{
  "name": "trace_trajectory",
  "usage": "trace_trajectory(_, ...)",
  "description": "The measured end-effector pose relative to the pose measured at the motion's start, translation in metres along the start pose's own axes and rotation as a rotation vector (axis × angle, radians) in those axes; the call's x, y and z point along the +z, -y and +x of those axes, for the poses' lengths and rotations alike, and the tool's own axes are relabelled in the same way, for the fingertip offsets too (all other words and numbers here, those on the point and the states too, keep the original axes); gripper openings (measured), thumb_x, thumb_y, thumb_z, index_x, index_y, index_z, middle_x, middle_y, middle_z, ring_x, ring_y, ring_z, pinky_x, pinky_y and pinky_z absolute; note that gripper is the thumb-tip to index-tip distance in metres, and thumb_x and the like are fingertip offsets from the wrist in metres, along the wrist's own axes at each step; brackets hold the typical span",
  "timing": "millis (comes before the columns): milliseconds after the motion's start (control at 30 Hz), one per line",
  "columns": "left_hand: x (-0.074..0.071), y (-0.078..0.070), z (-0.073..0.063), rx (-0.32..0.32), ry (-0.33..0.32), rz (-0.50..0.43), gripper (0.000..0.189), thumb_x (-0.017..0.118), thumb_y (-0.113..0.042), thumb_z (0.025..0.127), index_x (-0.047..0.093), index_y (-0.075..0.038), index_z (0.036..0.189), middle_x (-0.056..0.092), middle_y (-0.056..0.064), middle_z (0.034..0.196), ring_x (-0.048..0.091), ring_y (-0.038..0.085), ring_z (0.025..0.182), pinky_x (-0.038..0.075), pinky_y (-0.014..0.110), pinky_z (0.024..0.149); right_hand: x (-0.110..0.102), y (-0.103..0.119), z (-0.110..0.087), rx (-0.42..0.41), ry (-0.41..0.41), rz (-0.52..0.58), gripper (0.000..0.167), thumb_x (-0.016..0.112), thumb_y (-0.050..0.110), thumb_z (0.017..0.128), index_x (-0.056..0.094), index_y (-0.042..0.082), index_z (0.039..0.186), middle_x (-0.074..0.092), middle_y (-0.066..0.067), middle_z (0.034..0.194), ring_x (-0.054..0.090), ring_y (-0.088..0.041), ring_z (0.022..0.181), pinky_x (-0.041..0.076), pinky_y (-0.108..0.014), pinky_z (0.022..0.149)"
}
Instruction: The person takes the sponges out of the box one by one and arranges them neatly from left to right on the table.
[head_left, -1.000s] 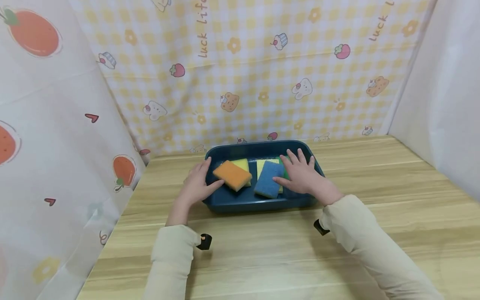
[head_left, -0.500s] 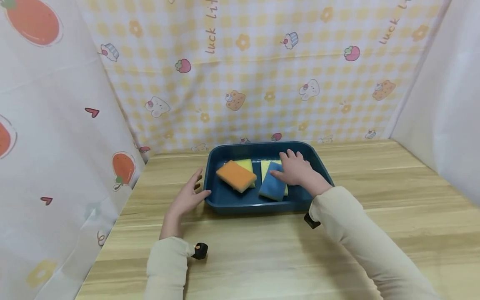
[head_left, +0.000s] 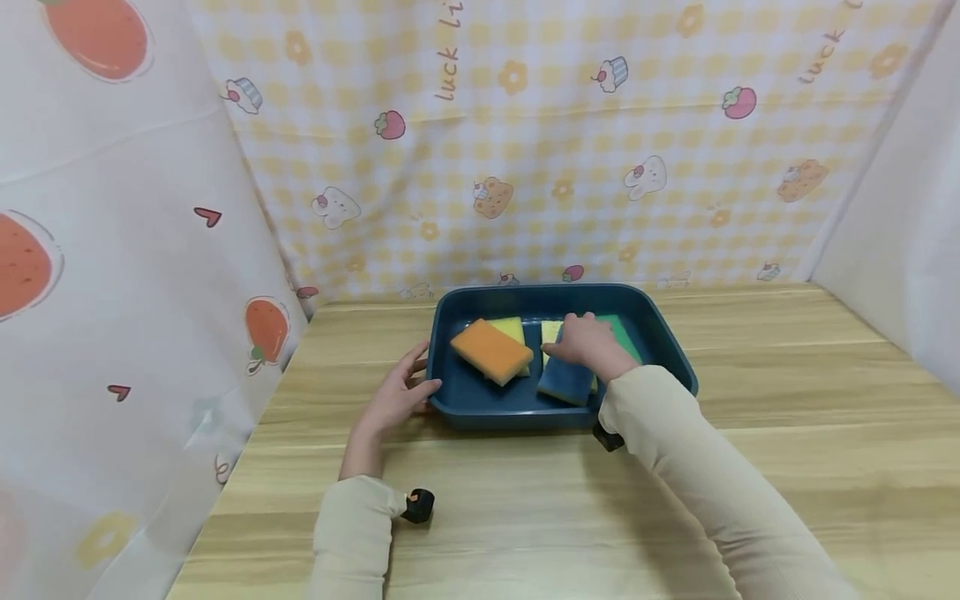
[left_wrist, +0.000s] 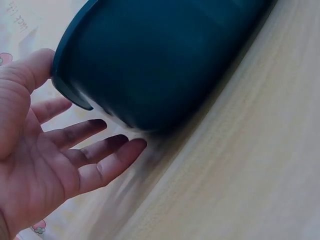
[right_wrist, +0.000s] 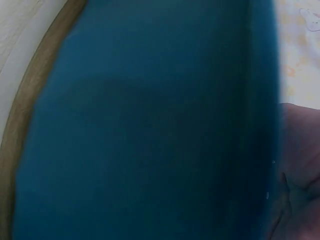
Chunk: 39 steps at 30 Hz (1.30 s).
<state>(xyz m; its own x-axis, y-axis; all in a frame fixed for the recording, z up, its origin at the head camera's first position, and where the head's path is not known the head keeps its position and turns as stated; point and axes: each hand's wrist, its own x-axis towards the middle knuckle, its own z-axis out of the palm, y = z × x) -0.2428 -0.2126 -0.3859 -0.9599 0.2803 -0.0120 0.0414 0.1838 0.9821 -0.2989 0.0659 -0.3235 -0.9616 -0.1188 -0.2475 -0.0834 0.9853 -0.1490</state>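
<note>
**Right hand (head_left: 587, 343) at blue sponge (head_left: 566, 382)**

Its grip cannot be told; grasping seems the step, next calling for a firm pinch. The sponge lies in the tray (head_left: 510, 421), whose rim the left hand (head_left: 397, 394) touches, fingers spread.

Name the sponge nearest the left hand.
The orange sponge, partly over a yellow sponge: it reaches farthest left; the blue sponge and green sponge lie farther right.

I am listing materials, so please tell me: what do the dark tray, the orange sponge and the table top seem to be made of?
Dark tray: probably plastic, smooth, with light catching its rim.
Orange sponge: likely foam; matte face, block-like shape.
Table top: wood-like, faintly shiny, with streaked grain; real wood or laminate, I cannot tell.
</note>
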Motion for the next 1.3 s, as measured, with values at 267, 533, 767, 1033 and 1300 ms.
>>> trace_trajectory(267, -0.001, 0.001, 0.0, 0.021, 0.002, -0.041, 0.064, 0.051, -0.004, 0.09, 0.019, -0.012, 0.144, 0.033, 0.024, 0.136, 0.046, 0.039, 0.113, 0.052, 0.041, 0.069, 0.005, 0.0, 0.005, 0.038, -0.003, 0.013, 0.078, 0.053, 0.044, 0.086, 0.029, -0.013, 0.133, 0.036, -0.03, 0.133, 0.036, -0.044, 0.119, 0.04, -0.051, 0.09)
trace_trajectory(533, 0.004, -0.001, 0.0, 0.004, -0.002, -0.049, 0.064, 0.052, -0.004, 0.089, 0.02, -0.012, 0.144, 0.032, 0.024, 0.136, 0.046, 0.039, 0.113, 0.052, 0.043, 0.072, 0.01, 0.002, 0.008, 0.099, -0.051, 0.033, 0.076, 0.06, 0.045, 0.081, 0.037, -0.012, 0.126, 0.044, -0.031, 0.12, 0.047, -0.039, 0.103, 0.043, -0.05, 0.082)
trace_trajectory(767, 0.002, 0.002, 0.0, -0.003, -0.018, -0.066, 0.064, 0.052, -0.003, 0.089, 0.021, -0.014, 0.144, 0.033, 0.023, 0.136, 0.045, 0.038, 0.115, 0.052, 0.044, 0.074, 0.013, 0.005, 0.009, 0.13, -0.057, 0.058, 0.085, 0.061, 0.048, 0.078, 0.031, -0.014, 0.129, 0.04, -0.033, 0.118, 0.047, -0.039, 0.099, 0.043, -0.049, 0.081)
trace_trajectory(1033, 0.003, 0.007, 0.002, -0.008, -0.012, -0.077, 0.065, 0.052, -0.004, 0.089, 0.021, -0.016, 0.144, 0.033, 0.021, 0.136, 0.045, 0.037, 0.114, 0.052, 0.044, 0.074, -0.007, 0.007, -0.006, 0.114, -0.106, 0.089, 0.087, 0.058, 0.051, 0.079, 0.027, -0.014, 0.13, 0.036, -0.035, 0.121, 0.044, -0.04, 0.101, 0.042, -0.051, 0.084)
trace_trajectory(1300, 0.0, 0.007, 0.003, -0.017, -0.023, -0.07, 0.064, 0.052, -0.006, 0.09, 0.021, -0.017, 0.144, 0.033, 0.02, 0.136, 0.046, 0.036, 0.113, 0.051, 0.045, 0.075, -0.026, 0.028, -0.032, 0.032, -0.075, 0.028, 0.089, 0.055, 0.052, 0.08, 0.023, -0.011, 0.134, 0.032, -0.035, 0.126, 0.046, -0.041, 0.102, 0.042, -0.05, 0.086)
